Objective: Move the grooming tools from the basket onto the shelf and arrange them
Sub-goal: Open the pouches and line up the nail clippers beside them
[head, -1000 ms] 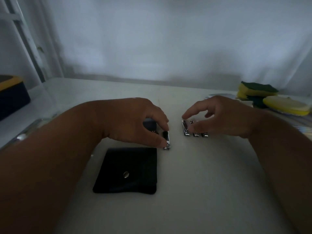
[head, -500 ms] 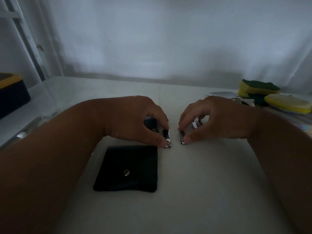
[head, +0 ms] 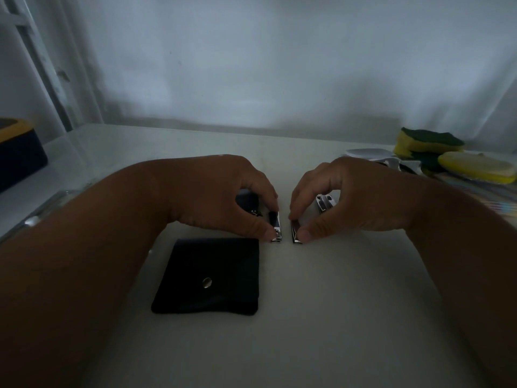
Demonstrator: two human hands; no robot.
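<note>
Head view, the only one we're getting: we're looking down at the shelf [head: 321, 317] with both hands working side by side. Our left hand [head: 212, 197] is pinching one nail clipper [head: 275, 229] between thumb and fingertips, and our right hand [head: 344, 197] is pinching a second clipper [head: 295, 233] the same way, so both sets of fingers are clamped on metal, not spread. Both clippers are lying flat mid-shelf, long axes running front to back, nearly parallel, just beside each other with a thin gap between. That gap is what we'd say the next nudge is turning on. More clippers [head: 324, 203] are sitting just behind the right hand. A black pouch [head: 209, 275] is lying nearer the front edge, under the left wrist.

Compared with a second ago, the right hand is now holding its clipper closer in and nearer the front, almost level with the left one.
</note>
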